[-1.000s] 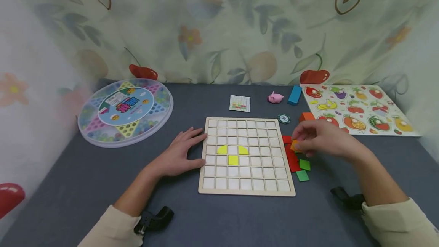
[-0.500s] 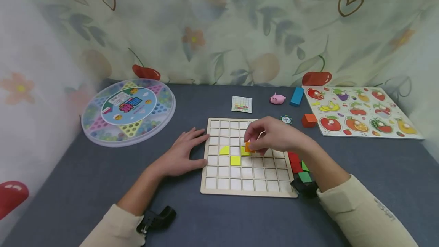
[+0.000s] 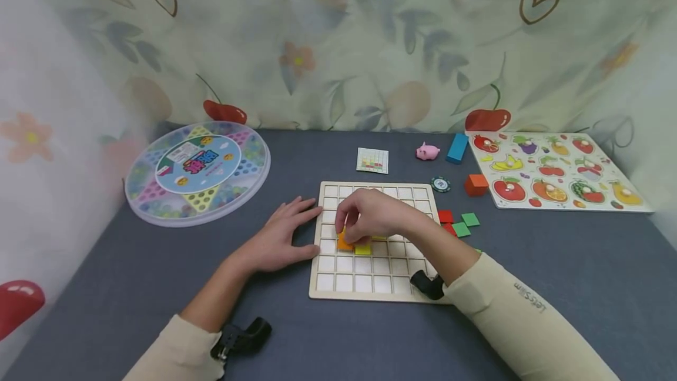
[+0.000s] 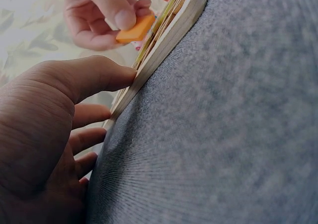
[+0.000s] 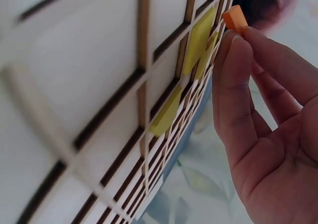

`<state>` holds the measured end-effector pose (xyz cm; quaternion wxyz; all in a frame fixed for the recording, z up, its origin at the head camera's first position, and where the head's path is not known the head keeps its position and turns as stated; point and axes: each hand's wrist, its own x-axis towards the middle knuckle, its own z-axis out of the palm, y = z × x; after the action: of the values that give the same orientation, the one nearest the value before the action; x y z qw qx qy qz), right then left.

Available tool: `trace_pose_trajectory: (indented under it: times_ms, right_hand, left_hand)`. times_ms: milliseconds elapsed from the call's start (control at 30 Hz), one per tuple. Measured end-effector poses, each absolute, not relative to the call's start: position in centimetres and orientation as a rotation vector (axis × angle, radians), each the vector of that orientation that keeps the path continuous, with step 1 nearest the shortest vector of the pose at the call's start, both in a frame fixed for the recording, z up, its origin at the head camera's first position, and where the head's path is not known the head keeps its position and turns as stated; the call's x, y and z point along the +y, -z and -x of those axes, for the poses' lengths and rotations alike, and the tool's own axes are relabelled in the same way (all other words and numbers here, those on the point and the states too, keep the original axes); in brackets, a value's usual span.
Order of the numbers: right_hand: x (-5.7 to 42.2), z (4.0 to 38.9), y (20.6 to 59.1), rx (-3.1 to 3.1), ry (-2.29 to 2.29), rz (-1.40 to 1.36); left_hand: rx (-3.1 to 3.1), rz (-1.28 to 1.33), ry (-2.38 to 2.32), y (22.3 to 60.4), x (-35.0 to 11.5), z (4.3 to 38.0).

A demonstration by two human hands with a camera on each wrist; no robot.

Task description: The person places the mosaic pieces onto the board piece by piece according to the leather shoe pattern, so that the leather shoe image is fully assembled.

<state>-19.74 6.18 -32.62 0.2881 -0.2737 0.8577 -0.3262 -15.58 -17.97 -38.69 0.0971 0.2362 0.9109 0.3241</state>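
My right hand (image 3: 372,216) pinches an orange tile (image 3: 345,243) between thumb and fingers, close over the left part of a wooden grid board (image 3: 381,296). In the right wrist view the orange tile (image 5: 234,18) is held tilted at the fingertips, beyond the yellow tiles (image 5: 198,42). A yellow square tile (image 3: 362,249) sits in a cell just right of the held tile; the right hand partly covers the other yellow pieces. With fingers spread, my left hand (image 3: 280,237) lies at the board's left edge. Its thumb touches the wooden rim (image 4: 149,67) in the left wrist view.
Right of the board lie red tiles (image 3: 445,216) and green tiles (image 3: 469,219), partly behind the right forearm. Behind stand a pattern card (image 3: 372,160), pink pig (image 3: 427,151), poker chip (image 3: 441,184), blue block (image 3: 457,149), orange block (image 3: 476,185), fruit puzzle (image 3: 560,172) and round game box (image 3: 198,172).
My right hand has carried the orange tile from the pile right of the board leftward across the grid to its left part. The left hand has stayed at the board's edge.
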Motion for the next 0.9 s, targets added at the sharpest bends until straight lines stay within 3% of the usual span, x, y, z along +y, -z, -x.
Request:
trace_pose_trajectory:
  times_ms: [900]
  right_hand:
    - [5.68, 19.35, 32.95, 2.410, 0.630, 0.872]
  left_hand:
    - [2.693, -0.700, -0.975, 38.73, -17.96, 15.55]
